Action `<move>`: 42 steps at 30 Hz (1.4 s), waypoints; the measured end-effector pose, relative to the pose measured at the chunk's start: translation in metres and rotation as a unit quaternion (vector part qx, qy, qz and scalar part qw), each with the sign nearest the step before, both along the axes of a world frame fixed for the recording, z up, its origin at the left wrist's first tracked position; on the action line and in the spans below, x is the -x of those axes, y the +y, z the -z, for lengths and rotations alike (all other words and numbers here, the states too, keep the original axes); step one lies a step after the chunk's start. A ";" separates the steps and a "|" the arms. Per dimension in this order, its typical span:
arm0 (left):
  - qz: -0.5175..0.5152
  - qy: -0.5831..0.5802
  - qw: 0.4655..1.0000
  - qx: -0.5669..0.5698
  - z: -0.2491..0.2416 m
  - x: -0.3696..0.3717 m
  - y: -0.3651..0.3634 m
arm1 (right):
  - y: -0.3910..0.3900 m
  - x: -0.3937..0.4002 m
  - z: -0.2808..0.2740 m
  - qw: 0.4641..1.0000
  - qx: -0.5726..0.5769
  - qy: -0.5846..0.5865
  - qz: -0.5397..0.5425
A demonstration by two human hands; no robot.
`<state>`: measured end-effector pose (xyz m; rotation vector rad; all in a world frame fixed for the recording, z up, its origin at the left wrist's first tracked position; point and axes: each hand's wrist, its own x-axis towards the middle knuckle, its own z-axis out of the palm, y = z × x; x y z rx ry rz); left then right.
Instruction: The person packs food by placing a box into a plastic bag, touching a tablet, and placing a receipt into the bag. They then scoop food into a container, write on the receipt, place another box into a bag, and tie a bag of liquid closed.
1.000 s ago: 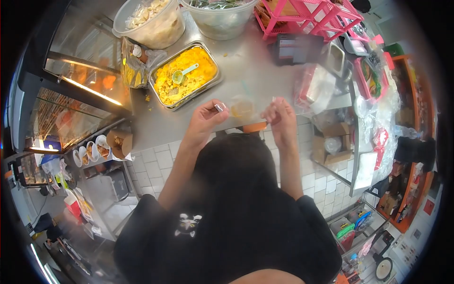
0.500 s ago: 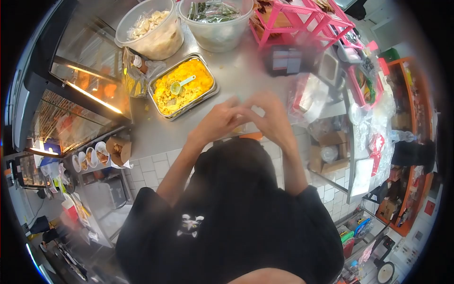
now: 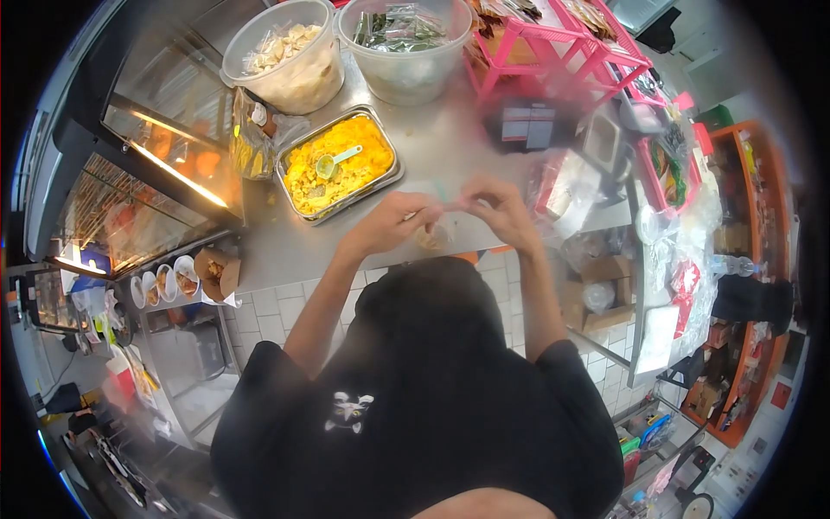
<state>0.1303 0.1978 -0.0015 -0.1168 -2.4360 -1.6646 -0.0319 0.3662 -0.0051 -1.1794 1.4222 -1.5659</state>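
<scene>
Near the front edge of the steel counter, my left hand pinches one side of a thin clear plastic bag. A short way to the right, my right hand has its fingers closed on the bag's other side. Something small and yellowish shows through the plastic below my fingers. To the left of my hands is a metal tray full of yellow food, and a pale green scoop lies on the food. The bag's outline is hard to make out.
Two tubs of packets, a white one and a clear one, stand at the back. Pink racks and a dark device are back right. A lit glass display case is left, with paper cups below it.
My hands have moved apart from each other, and the clear bag between them now shows more. The whole view has shifted slightly.
</scene>
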 end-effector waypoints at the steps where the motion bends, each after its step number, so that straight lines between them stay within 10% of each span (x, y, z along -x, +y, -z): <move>1: -0.002 0.002 1.000 0.002 0.006 0.002 -0.001 | 0.000 -0.005 0.003 0.999 -0.002 -0.036 0.026; 6: -0.134 -0.130 0.838 -0.512 0.032 0.008 0.008 | 0.000 -0.037 -0.007 0.987 -0.011 0.116 0.115; 9: -0.177 -0.103 0.848 -0.488 0.028 0.010 0.013 | -0.003 -0.053 -0.007 0.944 0.015 0.297 0.141; 16: -0.105 -0.090 0.952 -0.273 0.003 0.002 0.000 | -0.020 -0.052 0.015 0.921 0.107 0.301 0.224; 18: -0.055 0.012 0.998 0.014 -0.004 -0.002 -0.003 | -0.024 -0.054 0.024 0.973 0.005 0.079 0.215; 25: -0.103 0.096 0.975 0.170 0.004 -0.020 0.003 | -0.022 -0.031 0.005 0.935 -0.105 0.304 0.151; 30: -0.136 0.211 0.941 0.229 0.006 -0.019 0.006 | -0.005 -0.010 0.004 0.994 -0.105 0.027 0.002; 36: -0.186 0.069 0.969 0.148 0.074 -0.066 0.017 | 0.008 0.006 0.045 0.956 -0.196 0.071 0.206; 40: -0.214 0.034 0.976 0.001 0.067 -0.070 0.037 | 0.011 0.000 0.038 0.977 -0.189 -0.043 0.093; 42: -0.256 -0.170 0.932 -0.191 0.067 -0.069 0.039 | 0.011 -0.004 0.032 0.980 -0.174 -0.052 0.076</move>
